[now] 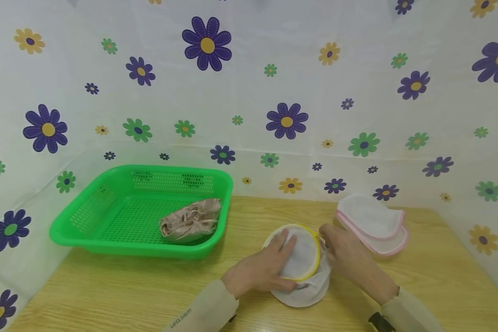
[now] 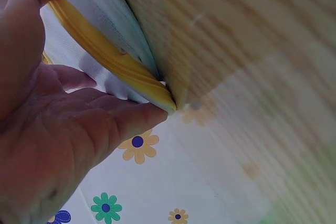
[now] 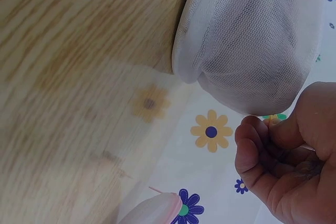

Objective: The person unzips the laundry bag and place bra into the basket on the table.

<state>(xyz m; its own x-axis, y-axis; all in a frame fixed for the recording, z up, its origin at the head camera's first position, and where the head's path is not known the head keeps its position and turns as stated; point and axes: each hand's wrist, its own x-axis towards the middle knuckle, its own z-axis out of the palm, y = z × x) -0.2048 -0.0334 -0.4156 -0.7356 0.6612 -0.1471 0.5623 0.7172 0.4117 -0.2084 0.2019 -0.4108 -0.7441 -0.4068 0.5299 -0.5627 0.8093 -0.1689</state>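
Observation:
A round white mesh laundry bag [image 1: 300,293] with a yellow zipper [image 1: 317,258] around its edge stands on the table. My left hand [image 1: 259,269] holds it from the left, fingers spread over the mesh top and thumb toward the near edge. In the left wrist view the yellow zipper [image 2: 107,56] runs between the thumb and the fingertips [image 2: 155,113]. At the bag's far right edge, my right hand [image 1: 346,251] pinches a small yellow zipper end between thumb and curled fingers. The right wrist view shows the bag's mesh side [image 3: 257,40] sagging in folds beside that hand.
A green plastic basket [image 1: 145,251] stands at the left with a crumpled beige cloth item [image 1: 192,221] in it. White mesh pieces with pink edging [image 1: 373,221] lie at the right, beyond my right hand. A flower-printed curtain [image 1: 249,92] surrounds the wooden table [image 1: 120,286].

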